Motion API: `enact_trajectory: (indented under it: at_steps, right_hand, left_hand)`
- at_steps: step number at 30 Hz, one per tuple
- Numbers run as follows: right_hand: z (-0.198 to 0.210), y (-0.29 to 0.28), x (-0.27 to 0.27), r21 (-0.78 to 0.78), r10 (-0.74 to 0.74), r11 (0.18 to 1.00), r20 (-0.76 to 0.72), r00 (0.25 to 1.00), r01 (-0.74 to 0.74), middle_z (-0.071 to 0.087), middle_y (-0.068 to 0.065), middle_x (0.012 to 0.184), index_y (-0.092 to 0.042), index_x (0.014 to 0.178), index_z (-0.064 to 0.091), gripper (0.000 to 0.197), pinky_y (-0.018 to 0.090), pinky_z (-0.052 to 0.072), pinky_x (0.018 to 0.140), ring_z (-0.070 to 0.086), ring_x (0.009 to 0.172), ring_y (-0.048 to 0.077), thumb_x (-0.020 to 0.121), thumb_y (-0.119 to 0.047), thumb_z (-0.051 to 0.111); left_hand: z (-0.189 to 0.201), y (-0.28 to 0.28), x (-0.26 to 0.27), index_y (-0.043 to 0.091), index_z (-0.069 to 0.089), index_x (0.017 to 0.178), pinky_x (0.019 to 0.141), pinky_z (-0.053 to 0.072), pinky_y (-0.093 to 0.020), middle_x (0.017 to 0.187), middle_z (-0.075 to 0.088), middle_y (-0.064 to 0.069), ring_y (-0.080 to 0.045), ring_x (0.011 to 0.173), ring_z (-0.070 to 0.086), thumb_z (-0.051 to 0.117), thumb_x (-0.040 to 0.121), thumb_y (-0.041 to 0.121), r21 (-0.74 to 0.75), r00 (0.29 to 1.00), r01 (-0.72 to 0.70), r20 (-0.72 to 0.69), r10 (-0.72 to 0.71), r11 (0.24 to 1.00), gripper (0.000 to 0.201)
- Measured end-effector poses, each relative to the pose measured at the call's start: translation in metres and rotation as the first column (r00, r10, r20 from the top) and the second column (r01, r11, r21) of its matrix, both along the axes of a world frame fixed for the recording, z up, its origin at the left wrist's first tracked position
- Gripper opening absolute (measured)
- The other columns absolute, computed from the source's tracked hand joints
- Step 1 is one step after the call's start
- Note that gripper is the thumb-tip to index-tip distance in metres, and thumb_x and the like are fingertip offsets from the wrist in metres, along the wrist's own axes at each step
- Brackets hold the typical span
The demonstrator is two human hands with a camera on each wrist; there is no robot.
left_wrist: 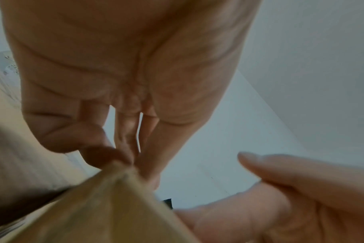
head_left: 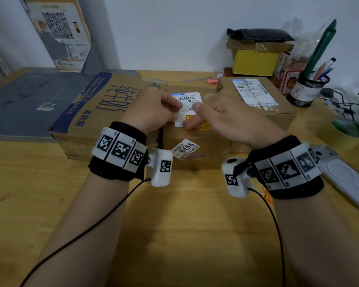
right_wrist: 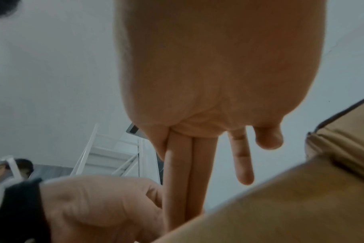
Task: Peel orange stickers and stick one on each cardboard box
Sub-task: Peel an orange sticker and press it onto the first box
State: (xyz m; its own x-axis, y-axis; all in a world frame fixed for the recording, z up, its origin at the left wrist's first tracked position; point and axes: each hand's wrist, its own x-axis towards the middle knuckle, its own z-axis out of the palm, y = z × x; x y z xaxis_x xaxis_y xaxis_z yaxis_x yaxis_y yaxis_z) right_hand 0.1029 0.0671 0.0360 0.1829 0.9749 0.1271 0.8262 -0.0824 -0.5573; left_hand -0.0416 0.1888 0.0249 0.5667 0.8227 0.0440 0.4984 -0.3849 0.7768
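Over middle box (head_left: 195,146): left hand (head_left: 151,112) pinches white backing sheet (head_left: 179,119).
Right hand (head_left: 226,114): straight fingers pressing orange sticker (head_left: 203,126).
Handling: thin, floppy, tacky; lift by a corner.

Head camera looks down toward 12 o'clock over the desk (head_left: 174,235); both wrist cameras sit close beneath the palms, looking up along the fingers, sharing the middle box (head_left: 197,146).

A: The middle box (head_left: 195,146) is plain brown, and the sticker (head_left: 203,125) on its top is orange with yellow.

B: The left box (head_left: 87,112) has dark blue print (big characters). The wrist bands (head_left: 118,150) carry black-and-white square codes.
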Motion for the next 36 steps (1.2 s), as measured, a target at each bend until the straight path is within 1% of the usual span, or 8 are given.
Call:
enact_trajectory:
  at_steps: [3, 6, 9, 15, 18, 25, 32, 36]
  right_hand:
    - [0.001, -0.001, -0.004, -0.081, -0.025, 0.996, 0.086, 0.996, 0.032, 0.065, -0.003, 0.112, -0.047, 0.089, 0.08, 0.047, 0.049, 0.031, 0.113, 0.038, 0.131, 0.018, 0.106, -0.047, 0.036]
    - [0.006, -0.004, -0.009, -0.113, -0.068, 0.99, 0.157, 0.985, 0.086, 0.052, -0.001, 0.116, -0.046, 0.098, 0.077, 0.044, 0.047, 0.024, 0.113, 0.028, 0.138, 0.019, 0.108, -0.047, 0.035]
    - [0.0, 0.003, -0.01, -0.119, -0.091, 0.985, 0.266, 0.96, 0.127, 0.055, 0.002, 0.118, -0.044, 0.119, 0.074, 0.047, 0.046, 0.021, 0.108, 0.027, 0.139, 0.023, 0.108, -0.05, 0.029]
    - [0.003, 0.002, -0.012, -0.111, -0.076, 0.988, 0.272, 0.959, 0.11, 0.057, 0.004, 0.111, -0.035, 0.107, 0.081, 0.045, 0.046, 0.025, 0.11, 0.03, 0.136, 0.02, 0.106, -0.048, 0.038]
    - [0.013, -0.004, -0.015, -0.153, -0.065, 0.982, 0.268, 0.961, 0.11, 0.043, 0.0, 0.104, -0.034, 0.106, 0.082, 0.044, 0.045, 0.024, 0.112, 0.029, 0.134, 0.019, 0.106, -0.045, 0.039]
    - [0.002, 0.005, -0.012, -0.152, -0.157, 0.964, 0.334, 0.929, 0.217, 0.053, 0.01, 0.129, -0.025, 0.118, 0.077, 0.056, 0.049, 0.023, 0.109, 0.029, 0.139, 0.028, 0.106, -0.052, 0.03]
    - [0.011, -0.004, -0.006, -0.192, -0.143, 0.963, 0.228, 0.963, 0.188, 0.052, 0.0, 0.106, -0.031, 0.103, 0.082, 0.043, 0.044, 0.02, 0.108, 0.031, 0.134, 0.019, 0.102, -0.047, 0.042]
    - [0.0, 0.004, -0.001, -0.149, -0.232, 0.95, 0.25, 0.94, 0.275, 0.061, 0.006, 0.123, -0.032, 0.105, 0.075, 0.046, 0.05, 0.019, 0.103, 0.027, 0.14, 0.022, 0.098, -0.055, 0.037]
  left_hand:
    - [-0.002, 0.001, 0.001, 0.021, 0.077, 0.106, 0.078, 0.045, -0.016, 0.096, 0.072, 0.004, -0.011, 0.097, 0.065, 0.072, 0.082, -0.003, 0.007, 1.0, -0.016, 0.004, 0.015, 1.0, 0.034]
    - [-0.003, 0.001, 0.001, 0.024, 0.077, 0.103, 0.08, 0.046, -0.02, 0.092, 0.069, 0.011, -0.008, 0.094, 0.063, 0.072, 0.082, -0.003, -0.013, 1.0, -0.016, 0.017, 0.016, 1.0, 0.035]
    - [-0.005, 0.001, 0.003, 0.027, 0.076, 0.098, 0.084, 0.051, -0.022, 0.096, 0.071, 0.01, -0.008, 0.097, 0.065, 0.07, 0.082, -0.006, -0.043, 0.999, -0.011, 0.042, 0.013, 0.999, 0.037]
    - [-0.005, 0.001, 0.003, 0.024, 0.076, 0.099, 0.092, 0.055, -0.027, 0.101, 0.074, 0.003, -0.013, 0.1, 0.068, 0.07, 0.08, -0.008, -0.065, 0.998, -0.001, 0.06, 0.005, 0.998, 0.037]
    - [-0.004, 0.0, 0.002, 0.023, 0.076, 0.103, 0.084, 0.052, -0.019, 0.1, 0.072, 0.005, -0.007, 0.094, 0.065, 0.07, 0.082, -0.007, -0.054, 0.999, 0.002, 0.044, 0.001, 0.999, 0.037]
    - [-0.004, 0.0, 0.004, 0.022, 0.076, 0.105, 0.071, 0.048, -0.014, 0.099, 0.071, 0.007, -0.003, 0.091, 0.063, 0.066, 0.084, -0.009, -0.071, 0.999, 0.002, 0.053, 0.001, 0.997, 0.039]
    - [-0.003, -0.001, 0.005, 0.014, 0.071, 0.11, 0.049, 0.041, -0.003, 0.097, 0.07, 0.004, -0.002, 0.08, 0.061, 0.063, 0.083, -0.016, -0.105, 0.996, 0.01, 0.084, -0.001, 0.994, 0.042]
    - [-0.001, -0.002, 0.005, 0.017, 0.071, 0.112, 0.053, 0.044, -0.008, 0.1, 0.07, 0.005, -0.003, 0.086, 0.062, 0.064, 0.083, -0.016, -0.103, 0.998, 0.029, 0.053, -0.023, 0.994, 0.044]
